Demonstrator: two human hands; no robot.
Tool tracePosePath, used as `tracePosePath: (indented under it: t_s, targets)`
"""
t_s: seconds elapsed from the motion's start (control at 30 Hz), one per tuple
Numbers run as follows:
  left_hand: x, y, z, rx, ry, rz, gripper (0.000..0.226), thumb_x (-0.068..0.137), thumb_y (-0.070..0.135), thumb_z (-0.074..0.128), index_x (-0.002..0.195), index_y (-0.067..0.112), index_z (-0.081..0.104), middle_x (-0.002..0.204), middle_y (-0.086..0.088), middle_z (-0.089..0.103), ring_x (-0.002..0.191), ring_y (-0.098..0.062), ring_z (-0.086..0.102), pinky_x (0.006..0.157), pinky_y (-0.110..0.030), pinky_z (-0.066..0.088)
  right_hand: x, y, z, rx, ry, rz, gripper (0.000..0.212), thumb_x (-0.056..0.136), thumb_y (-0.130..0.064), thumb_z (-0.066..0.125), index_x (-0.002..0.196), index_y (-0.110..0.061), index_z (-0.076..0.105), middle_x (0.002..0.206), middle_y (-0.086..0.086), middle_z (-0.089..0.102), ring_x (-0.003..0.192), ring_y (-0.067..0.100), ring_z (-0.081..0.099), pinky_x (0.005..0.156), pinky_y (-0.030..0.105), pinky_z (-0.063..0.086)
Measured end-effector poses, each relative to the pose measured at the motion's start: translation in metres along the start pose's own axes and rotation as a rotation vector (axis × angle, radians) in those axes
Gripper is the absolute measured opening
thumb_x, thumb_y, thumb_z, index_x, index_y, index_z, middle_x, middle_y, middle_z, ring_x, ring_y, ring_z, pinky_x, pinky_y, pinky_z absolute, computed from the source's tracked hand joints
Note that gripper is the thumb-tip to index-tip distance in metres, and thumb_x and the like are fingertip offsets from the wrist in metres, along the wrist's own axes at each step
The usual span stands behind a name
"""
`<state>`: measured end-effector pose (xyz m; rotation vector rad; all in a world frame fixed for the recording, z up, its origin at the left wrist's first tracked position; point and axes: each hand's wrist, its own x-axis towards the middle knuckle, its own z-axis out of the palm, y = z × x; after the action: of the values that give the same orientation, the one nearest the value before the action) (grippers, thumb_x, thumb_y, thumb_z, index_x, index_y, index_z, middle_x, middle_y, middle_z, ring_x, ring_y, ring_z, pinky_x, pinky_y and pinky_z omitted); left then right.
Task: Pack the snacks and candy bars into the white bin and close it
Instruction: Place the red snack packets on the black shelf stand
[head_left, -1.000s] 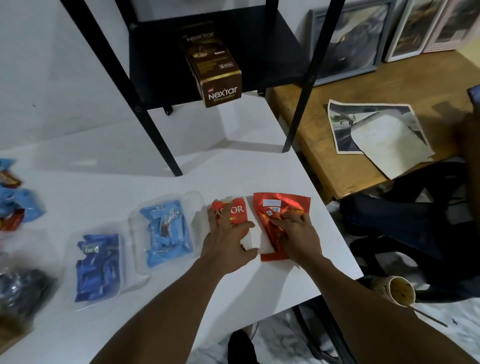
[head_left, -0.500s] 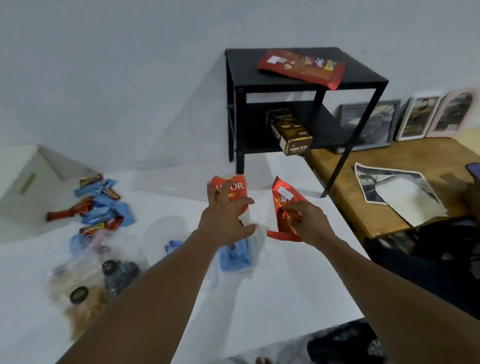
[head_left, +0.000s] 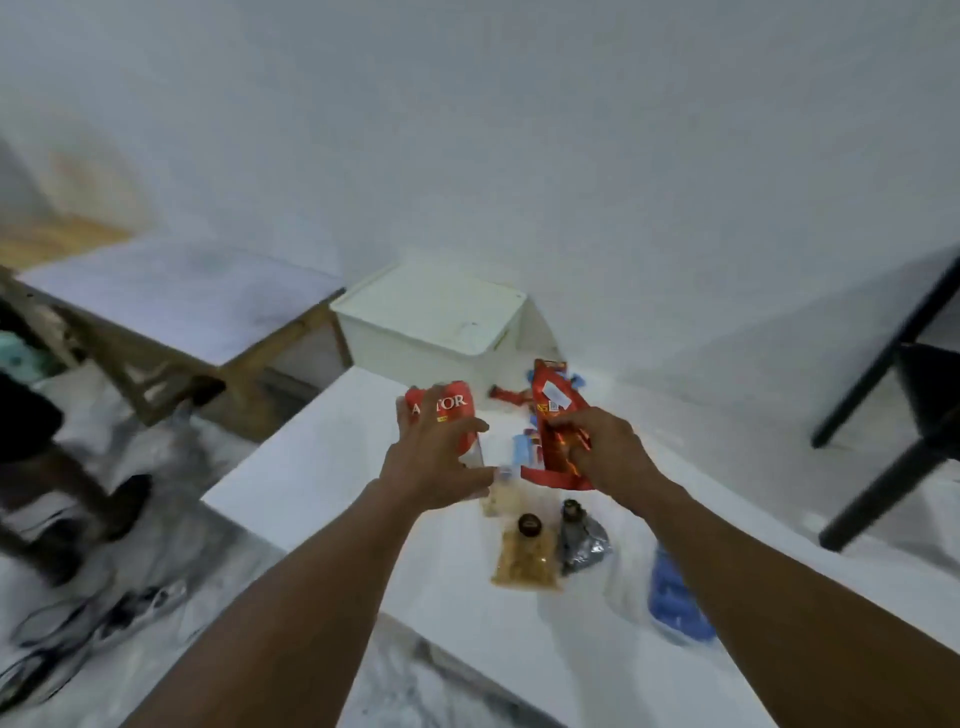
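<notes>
The white bin (head_left: 415, 348) stands at the far end of the white table (head_left: 322, 467) with its lid (head_left: 441, 306) on top. My left hand (head_left: 434, 457) grips a red Astor packet (head_left: 444, 410) above the table, short of the bin. My right hand (head_left: 605, 447) holds a red foil snack pouch (head_left: 553, 410) upright beside it. Small red and blue candy bars (head_left: 511, 397) lie near the bin's right corner. Clear bags of snacks (head_left: 524, 564), a dark one (head_left: 582, 535) and a blue candy pack (head_left: 672, 597) lie under my arms.
A black metal shelf frame (head_left: 893, 395) stands on the table at the right. A second table (head_left: 176, 301) with wooden legs sits left of the bin. Shoes (head_left: 93, 629) lie on the floor at lower left. The wall runs close behind the bin.
Both hands lifted their red packets off the table and carried them left. My view swung left from the black shelf to the white bin, which is now in front.
</notes>
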<state>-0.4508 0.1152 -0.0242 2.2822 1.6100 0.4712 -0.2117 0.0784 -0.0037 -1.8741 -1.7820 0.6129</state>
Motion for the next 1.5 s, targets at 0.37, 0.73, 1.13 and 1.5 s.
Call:
tracePosePath:
  t_s: [0.37,0.73,1.13,1.5]
  targets:
    - [-0.192,-0.202,-0.069,0.030,0.168,-0.806,0.069,0.065,0.066,0.071,0.129,0.047,0.052,0.160,0.007,0.006,0.147,-0.038,-0.004,0.107,-0.059,0.037,0.045,-0.209,0.228,0.038,-0.616,-0.497,0.040,0.090,-0.007,0.061,0.124,-0.026,0.066,0.137,-0.002,0.059,0.123,0.024,0.057,0.102,0.033,0.046]
    - [-0.418,-0.304,0.079,-0.320,0.144,-1.415,0.070,0.054,0.082,0.056,0.119,0.055,0.056,0.149,-0.002,0.040,0.144,-0.030,0.027,0.114,-0.054,0.029,-0.081,-0.213,0.477,-0.047,-1.166,-0.448,0.037,0.085,-0.008,0.058,0.106,-0.036,0.073,0.115,-0.004,0.069,0.101,0.011,0.065,0.085,0.021,0.052]
    - [-0.545,-0.442,0.302,-0.830,0.266,-1.663,0.059,0.068,0.064,0.068,0.122,0.040,0.066,0.134,0.003,0.058,0.122,-0.014,0.057,0.104,-0.034,0.045,-0.216,-0.094,0.776,0.000,-1.434,0.074,0.039,0.091,0.008,0.053,0.101,-0.026,0.070,0.108,0.005,0.072,0.100,0.019,0.069,0.095,0.040,0.056]
    - [-0.569,-0.483,0.287,-0.906,0.121,-1.736,0.052,0.091,0.044,0.062,0.141,0.030,0.051,0.132,-0.004,0.063,0.122,-0.020,0.058,0.099,-0.024,0.041,-0.206,-0.128,0.805,-0.204,-1.444,0.158,0.020,0.097,-0.024,0.058,0.116,-0.025,0.064,0.101,0.005,0.063,0.087,0.021,0.059,0.059,0.031,0.051]
